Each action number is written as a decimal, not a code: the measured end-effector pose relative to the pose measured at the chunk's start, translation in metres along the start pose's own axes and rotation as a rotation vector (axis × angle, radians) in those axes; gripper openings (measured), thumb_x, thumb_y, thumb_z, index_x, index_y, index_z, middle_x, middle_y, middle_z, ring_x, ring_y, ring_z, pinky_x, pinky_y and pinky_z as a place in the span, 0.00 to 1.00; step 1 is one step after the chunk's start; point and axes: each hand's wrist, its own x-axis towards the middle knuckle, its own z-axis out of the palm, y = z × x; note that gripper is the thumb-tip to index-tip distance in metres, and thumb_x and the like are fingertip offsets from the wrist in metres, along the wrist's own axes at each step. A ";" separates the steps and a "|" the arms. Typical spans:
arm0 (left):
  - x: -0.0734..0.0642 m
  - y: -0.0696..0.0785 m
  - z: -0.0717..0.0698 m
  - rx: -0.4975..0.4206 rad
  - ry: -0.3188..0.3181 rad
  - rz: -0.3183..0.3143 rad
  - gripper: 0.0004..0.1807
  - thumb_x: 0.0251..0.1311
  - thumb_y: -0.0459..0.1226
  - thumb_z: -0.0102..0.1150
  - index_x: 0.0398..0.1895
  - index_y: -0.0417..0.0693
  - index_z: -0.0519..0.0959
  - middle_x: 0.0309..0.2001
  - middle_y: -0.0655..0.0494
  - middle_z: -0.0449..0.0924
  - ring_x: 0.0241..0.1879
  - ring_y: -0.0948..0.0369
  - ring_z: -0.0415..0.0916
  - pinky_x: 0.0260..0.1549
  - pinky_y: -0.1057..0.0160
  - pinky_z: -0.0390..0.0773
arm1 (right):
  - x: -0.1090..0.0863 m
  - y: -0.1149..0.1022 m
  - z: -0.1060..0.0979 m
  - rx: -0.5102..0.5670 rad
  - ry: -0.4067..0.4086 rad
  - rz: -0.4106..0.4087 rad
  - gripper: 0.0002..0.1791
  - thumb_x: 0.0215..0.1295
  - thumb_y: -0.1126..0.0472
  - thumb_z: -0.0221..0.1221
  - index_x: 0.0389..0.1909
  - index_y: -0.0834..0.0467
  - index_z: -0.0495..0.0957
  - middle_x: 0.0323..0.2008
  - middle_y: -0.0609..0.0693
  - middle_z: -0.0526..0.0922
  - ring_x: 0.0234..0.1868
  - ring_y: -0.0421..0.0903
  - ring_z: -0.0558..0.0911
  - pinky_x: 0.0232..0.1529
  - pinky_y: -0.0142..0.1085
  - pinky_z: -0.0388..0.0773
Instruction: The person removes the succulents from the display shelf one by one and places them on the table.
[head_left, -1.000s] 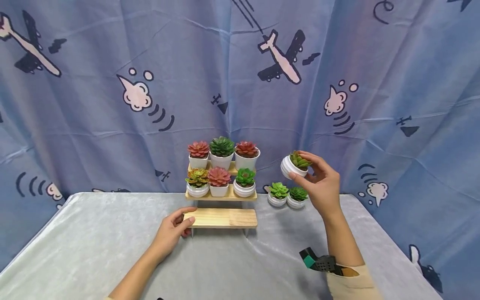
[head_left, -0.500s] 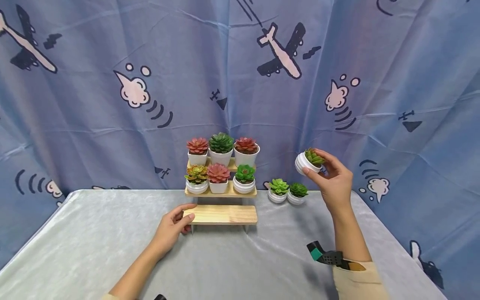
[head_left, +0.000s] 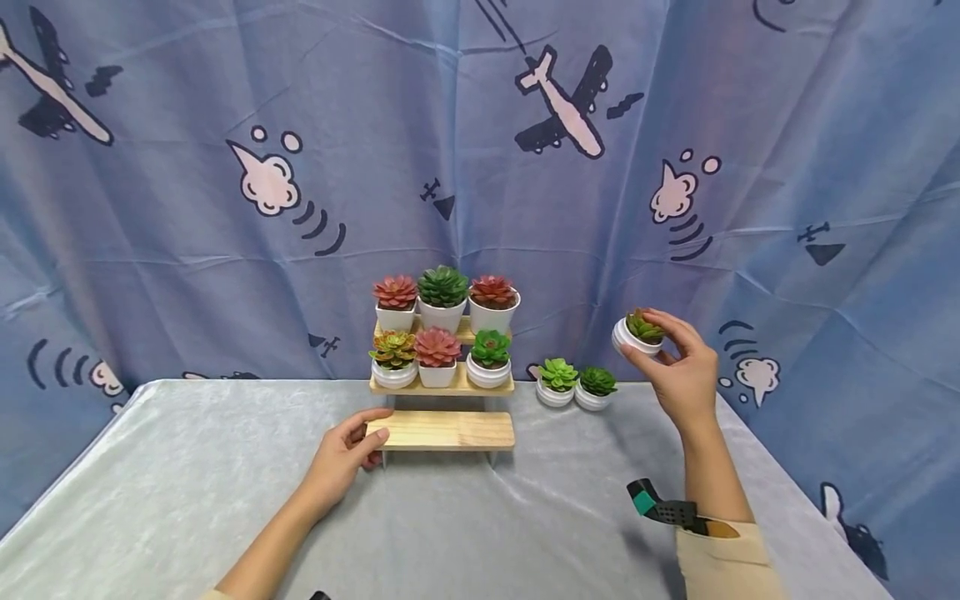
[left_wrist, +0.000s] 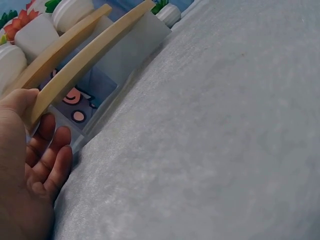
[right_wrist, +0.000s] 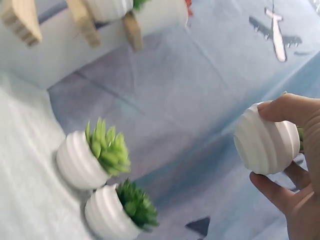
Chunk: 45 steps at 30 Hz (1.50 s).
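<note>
My right hand (head_left: 684, 379) holds a small potted succulent (head_left: 633, 337) in the air at the right, its white ribbed pot tilted. In the right wrist view, thumb and fingers grip that pot (right_wrist: 265, 142) at its rim, and most of its green plant is hidden. My left hand (head_left: 341, 457) grips the left end of the bottom tier of a wooden plant stand (head_left: 450, 430), thumb on top and fingers beneath. The left wrist view shows this thumb (left_wrist: 20, 100) on the board's end.
The stand's upper two tiers carry several potted succulents, among them a pink one (head_left: 437, 346) and a dark green one (head_left: 442, 287). Right of the stand, a light green succulent (head_left: 557, 379) and a darker one (head_left: 596, 383) stand on the cloth-covered table (head_left: 210, 483). A blue curtain (head_left: 360, 125) hangs behind.
My right hand has carried the potted succulent to the right, away from the stand, and lowered it slightly in the last half second. My left hand keeps its grip on the bottom tier.
</note>
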 end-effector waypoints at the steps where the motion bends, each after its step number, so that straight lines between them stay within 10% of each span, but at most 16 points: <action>1: 0.000 0.000 0.000 -0.001 -0.004 0.000 0.19 0.69 0.39 0.61 0.61 0.44 0.79 0.28 0.53 0.76 0.26 0.64 0.77 0.29 0.66 0.79 | 0.000 0.004 -0.001 -0.021 0.003 0.011 0.29 0.52 0.73 0.73 0.58 0.60 0.82 0.60 0.49 0.80 0.59 0.32 0.76 0.50 0.18 0.76; 17: -0.001 0.000 0.000 -0.006 0.001 0.016 0.20 0.69 0.39 0.61 0.61 0.43 0.79 0.27 0.56 0.76 0.27 0.64 0.78 0.29 0.66 0.80 | -0.007 0.057 0.000 -0.145 0.035 0.113 0.28 0.53 0.70 0.73 0.58 0.59 0.83 0.61 0.56 0.79 0.55 0.27 0.74 0.41 0.14 0.74; 27: -0.002 0.003 -0.001 -0.011 -0.010 0.017 0.20 0.69 0.39 0.61 0.61 0.43 0.78 0.25 0.55 0.73 0.27 0.63 0.78 0.29 0.66 0.80 | -0.018 0.088 0.001 -0.235 0.014 0.218 0.28 0.56 0.67 0.72 0.60 0.59 0.81 0.63 0.57 0.78 0.63 0.54 0.76 0.37 0.12 0.68; 38: 0.000 0.001 -0.003 -0.013 -0.012 0.010 0.20 0.69 0.40 0.61 0.61 0.44 0.79 0.25 0.54 0.70 0.26 0.62 0.79 0.29 0.66 0.80 | -0.021 0.113 0.005 -0.252 -0.039 0.314 0.30 0.58 0.66 0.71 0.63 0.57 0.79 0.67 0.56 0.76 0.71 0.57 0.72 0.42 0.12 0.66; 45: 0.002 -0.002 -0.002 -0.010 -0.008 0.013 0.19 0.69 0.40 0.62 0.61 0.45 0.79 0.24 0.53 0.70 0.26 0.62 0.78 0.29 0.66 0.80 | -0.024 0.124 0.009 -0.319 -0.090 0.324 0.30 0.58 0.65 0.71 0.64 0.56 0.78 0.67 0.55 0.77 0.71 0.56 0.72 0.55 0.36 0.76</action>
